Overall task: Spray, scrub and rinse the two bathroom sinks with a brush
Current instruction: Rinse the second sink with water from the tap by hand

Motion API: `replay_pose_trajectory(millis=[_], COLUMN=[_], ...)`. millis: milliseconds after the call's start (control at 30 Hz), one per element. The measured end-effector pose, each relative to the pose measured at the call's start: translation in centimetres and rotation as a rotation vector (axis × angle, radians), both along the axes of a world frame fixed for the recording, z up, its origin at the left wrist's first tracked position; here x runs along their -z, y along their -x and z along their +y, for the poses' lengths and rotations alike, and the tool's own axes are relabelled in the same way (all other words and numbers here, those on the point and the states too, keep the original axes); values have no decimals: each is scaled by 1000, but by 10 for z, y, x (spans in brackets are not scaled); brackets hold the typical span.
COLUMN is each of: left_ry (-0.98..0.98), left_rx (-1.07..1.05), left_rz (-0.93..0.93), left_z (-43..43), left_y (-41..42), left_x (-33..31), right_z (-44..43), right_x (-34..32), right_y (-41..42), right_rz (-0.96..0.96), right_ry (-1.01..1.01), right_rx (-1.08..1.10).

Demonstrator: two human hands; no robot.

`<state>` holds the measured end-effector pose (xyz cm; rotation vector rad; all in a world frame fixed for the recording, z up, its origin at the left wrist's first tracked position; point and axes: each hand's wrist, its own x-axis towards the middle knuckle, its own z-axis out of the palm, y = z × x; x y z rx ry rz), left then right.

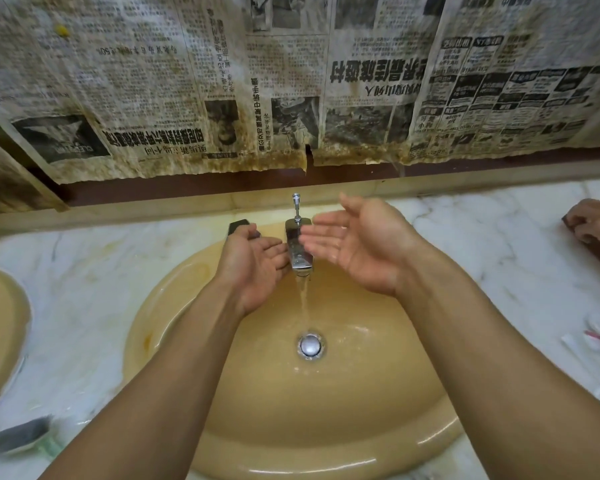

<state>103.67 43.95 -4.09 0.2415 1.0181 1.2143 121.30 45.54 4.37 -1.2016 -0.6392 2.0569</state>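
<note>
Presently holds left hand (257,265) and right hand (357,244) wide, palms up, empty, either side of the running tap (300,251) over the sink (222,427). Finds brush (16,436) at near left of tabletop (84,289), lying roughly left to right, well apart, likelier reached with left hand.

Beige sink (326,427), white veined marble counter (499,237), chrome tap (300,251).

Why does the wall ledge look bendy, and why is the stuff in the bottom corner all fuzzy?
Head view: the wide-angle lens bows the ledge, which is probably straight; head view, lower left edge: the brush looks smeared, while the faucet in the middle is sharp; head view: white glare streaks lie on the front rim of the sink.
</note>
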Motion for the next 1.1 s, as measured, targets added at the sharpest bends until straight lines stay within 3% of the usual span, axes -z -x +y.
replay_pose_trajectory(millis=[100,200,300,433,567,700,833,967,1100], left_ry=[4,33,32,-28,-20,-41,-111,-126,-132], left_rx=[3,66,54,120,179,223,257,251,245], left_rz=[5,115,302,357,497,639,702,739,728], left_z=[3,6,9,16,28,43,54,50,29], left_y=[-2,0,2,5,1,-3,-6,-2,8], left_x=[-6,-6,-6,-5,2,11,15,18,31], right_z=[8,-6,-27,-39,-36,-16,11,10,-10], right_x=[-3,27,64,85,74,32,-9,-7,33], right_y=[7,-1,-1,16,15,-2,12,10,-5], right_rz=[-152,-307,-114,199,28,-137,-183,-337,-317], right_ry=[-94,-26,255,493,368,59,-155,-214,-51], right_rx=[39,216,195,236,216,209,-2,16,139])
